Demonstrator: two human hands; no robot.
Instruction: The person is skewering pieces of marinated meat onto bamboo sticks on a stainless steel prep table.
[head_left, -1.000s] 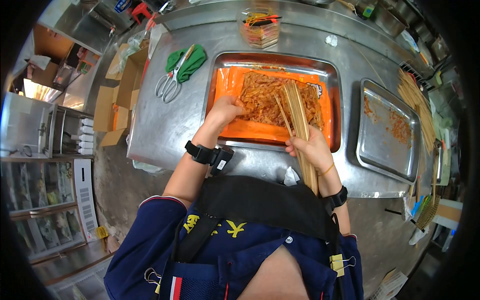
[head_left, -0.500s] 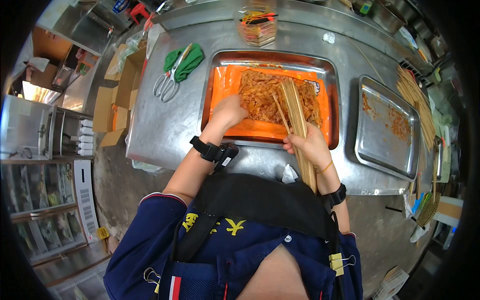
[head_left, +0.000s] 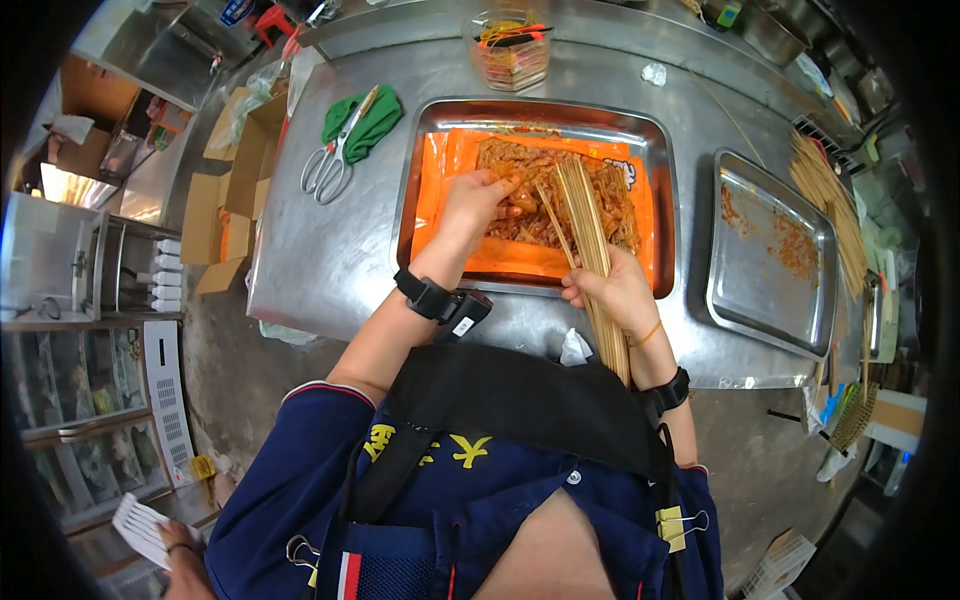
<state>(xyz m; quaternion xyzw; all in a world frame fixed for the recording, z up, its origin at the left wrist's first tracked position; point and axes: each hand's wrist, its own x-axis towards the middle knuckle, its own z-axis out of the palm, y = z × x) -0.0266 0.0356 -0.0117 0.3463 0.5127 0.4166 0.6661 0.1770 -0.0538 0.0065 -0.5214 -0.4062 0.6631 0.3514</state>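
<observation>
L hand [head_left: 468,208]: thumb + fingertips pinched, seemingly on sauced strip [head_left: 515,188]; food pile [head_left: 530,229] right under them, in tray [head_left: 664,190]. R hand [head_left: 615,292] wraps skewer bundle [head_left: 582,200]; loose stick [head_left: 553,220] tip just beside L fingertips (prick risk if either drifts). Slick sauce may make strip slip.

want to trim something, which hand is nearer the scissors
Left. The left hand is over the tray, to the right of the scissors; the right hand is farther right, gripping the skewers at the tray's near edge.
</observation>
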